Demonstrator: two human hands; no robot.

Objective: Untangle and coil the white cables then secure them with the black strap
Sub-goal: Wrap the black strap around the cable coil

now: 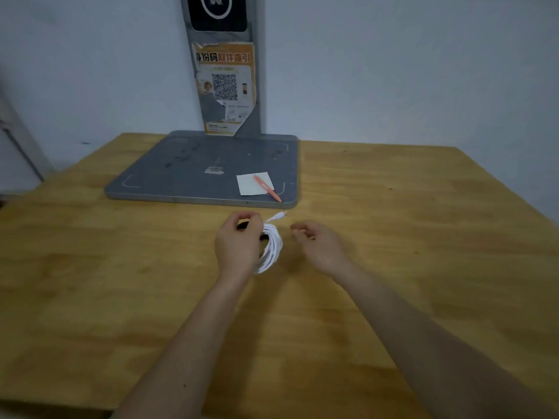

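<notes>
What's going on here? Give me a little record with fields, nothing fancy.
surface: yellowish wooden table
left hand: grips coiled white cable
black strap: something dark under the left fingers, likely it
right hand: loosely curled, holding nothing, beside the coil
behind: grey flat stand base bearing white paper square and orange pen

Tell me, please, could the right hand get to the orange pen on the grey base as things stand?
Probably yes. The right hand holds nothing, and the pen lies uncovered on the paper just beyond it, with only bare table between.
</notes>
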